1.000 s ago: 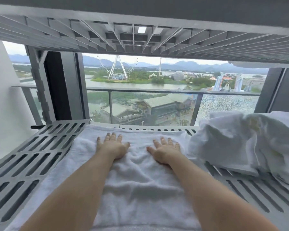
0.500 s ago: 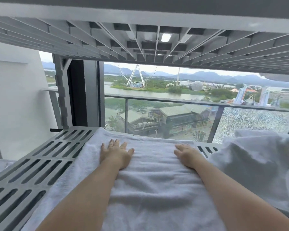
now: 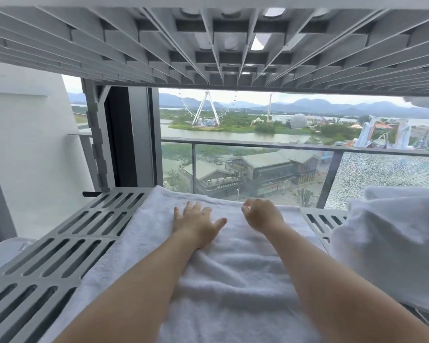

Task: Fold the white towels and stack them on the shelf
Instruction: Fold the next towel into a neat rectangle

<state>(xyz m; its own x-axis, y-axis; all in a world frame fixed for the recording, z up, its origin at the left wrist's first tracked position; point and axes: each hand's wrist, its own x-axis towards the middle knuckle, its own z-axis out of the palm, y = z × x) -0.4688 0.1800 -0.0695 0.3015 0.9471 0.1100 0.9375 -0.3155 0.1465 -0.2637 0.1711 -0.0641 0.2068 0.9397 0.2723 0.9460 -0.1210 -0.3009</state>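
On shelf (image 3: 89, 240), rumpled white towel (image 3: 233, 280), left fingers (image 3: 196, 209) flat, right fingers (image 3: 248, 207) curled, grip unclear

Centre of slatted shelf (image 3: 60, 256): spread towel (image 3: 233, 280), running near edge to far edge. On its far half: left hand (image 3: 196, 224), right hand (image 3: 261, 216) just beside, to the right (contact with towel unclear). Right of towel, same shelf: towel heap (image 3: 394, 243). Overhead: upper shelf (image 3: 208, 45). Behind: balcony railing (image 3: 258, 145).

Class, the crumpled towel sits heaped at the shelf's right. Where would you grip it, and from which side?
Probably the crumpled towel's raised top fold, reached from its left: the fold stands clear of the slotted shelf, with the right hand nearest.
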